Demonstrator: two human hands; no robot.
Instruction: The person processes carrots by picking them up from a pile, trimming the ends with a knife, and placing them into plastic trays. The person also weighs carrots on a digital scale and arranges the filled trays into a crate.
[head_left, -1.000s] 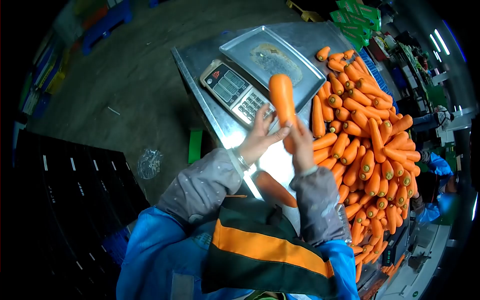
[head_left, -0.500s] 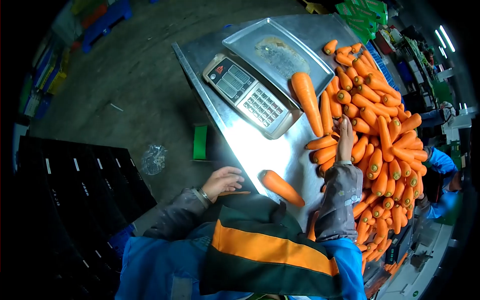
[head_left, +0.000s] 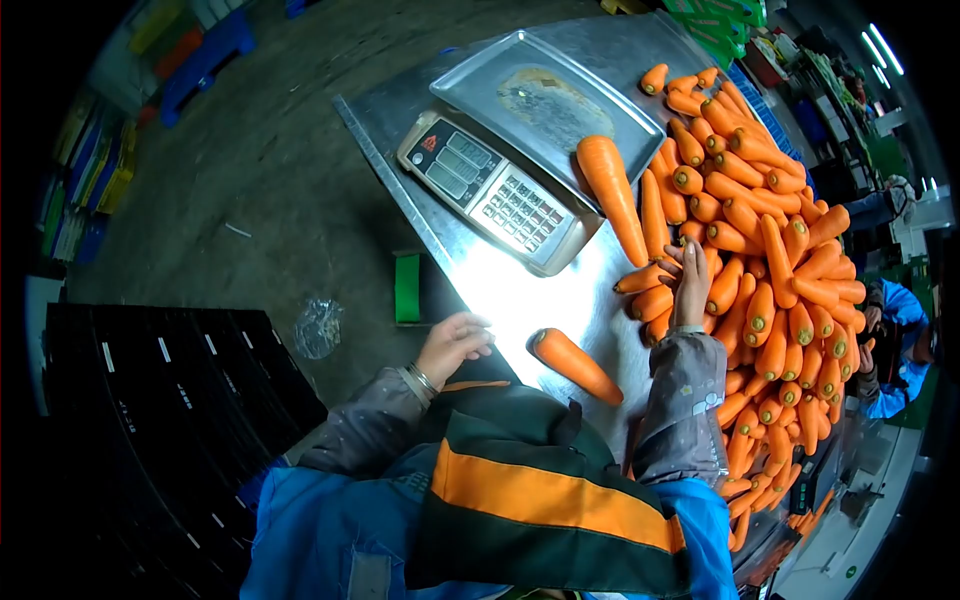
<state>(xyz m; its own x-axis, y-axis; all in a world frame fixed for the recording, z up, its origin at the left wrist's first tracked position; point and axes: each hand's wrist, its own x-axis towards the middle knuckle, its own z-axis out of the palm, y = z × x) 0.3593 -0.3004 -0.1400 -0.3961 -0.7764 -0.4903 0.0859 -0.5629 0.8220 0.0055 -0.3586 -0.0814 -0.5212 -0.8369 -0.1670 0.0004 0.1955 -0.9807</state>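
A large pile of orange carrots [head_left: 765,260] covers the right side of the metal table [head_left: 615,330]. My right hand [head_left: 689,284] rests at the pile's left edge, fingers apart and touching carrots, gripping none. My left hand [head_left: 455,346], empty with its fingers loosely spread, is over the table's near left edge. Between my hands a single carrot [head_left: 578,366] lies on the bare metal. Beyond them stands a scale with a keypad [head_left: 520,212] and a metal tray [head_left: 480,75]; a big carrot [head_left: 612,200] lies against the tray's right corner.
Black crates [head_left: 180,400] stand at the lower left. A green box [head_left: 408,288] and a clear plastic bag [head_left: 318,328] are on the floor beside the table. At the far right a co-worker in blue sleeves [head_left: 900,335] is by the pile.
My left hand has moved up and slightly right. My right hand's fingers have spread a little at the pile. The co-worker's hands have come into view.
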